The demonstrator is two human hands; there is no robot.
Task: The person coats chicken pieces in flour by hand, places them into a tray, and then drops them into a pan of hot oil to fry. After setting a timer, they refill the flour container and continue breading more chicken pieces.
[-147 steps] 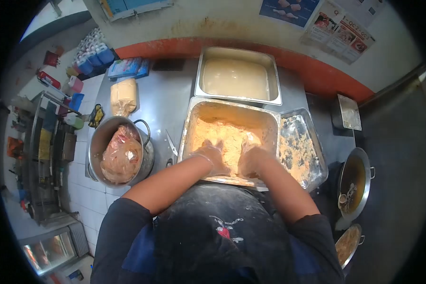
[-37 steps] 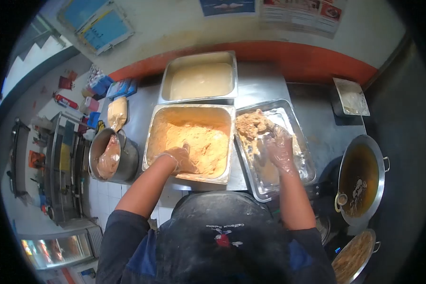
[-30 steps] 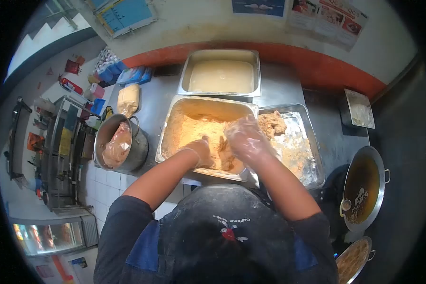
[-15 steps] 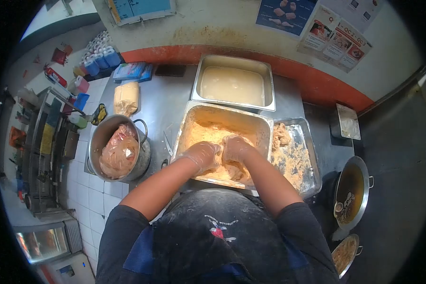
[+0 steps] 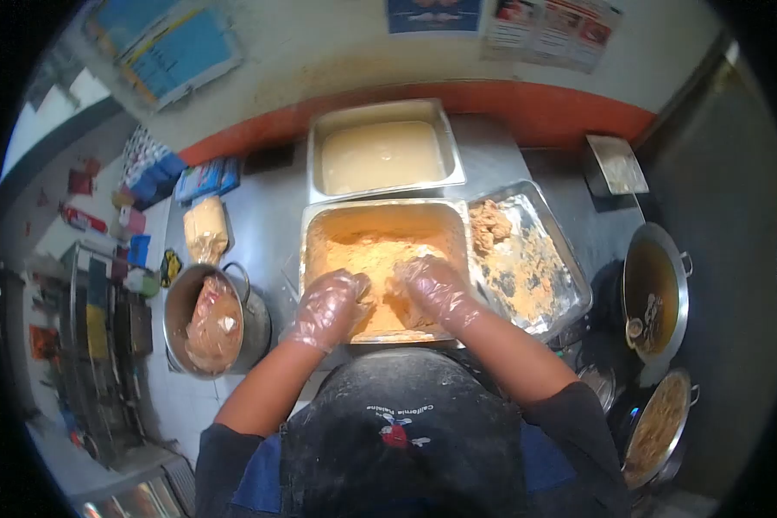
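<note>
A deep metal pan (image 5: 387, 337) of orange-tinted flour coating (image 5: 375, 250) stands directly before me. In clear plastic gloves, my left hand (image 5: 332, 304) is at the pan's left side, its fingers curled down into the coating. My right hand (image 5: 436, 292) is in the right half, fingers bent downward beside breaded lumps. Whether either hand holds a piece is hidden. Behind stands a second metal pan with pale, cloudy liquid (image 5: 380, 157). To the right lies a shallow tray (image 5: 570, 298) with a clump of coated pieces (image 5: 489, 226) and scattered crumbs.
A pot (image 5: 259, 318) with bagged raw meat (image 5: 216, 326) stands at the left, below a bag of pale powder (image 5: 205, 226). On the right are a pan of dark oil (image 5: 652, 281), another pan with frying food (image 5: 660, 423) and a small metal container (image 5: 617, 164).
My hands have moved apart, the left one further left. The camera view has turned and shifted, so the pans and pot appear in different places.
</note>
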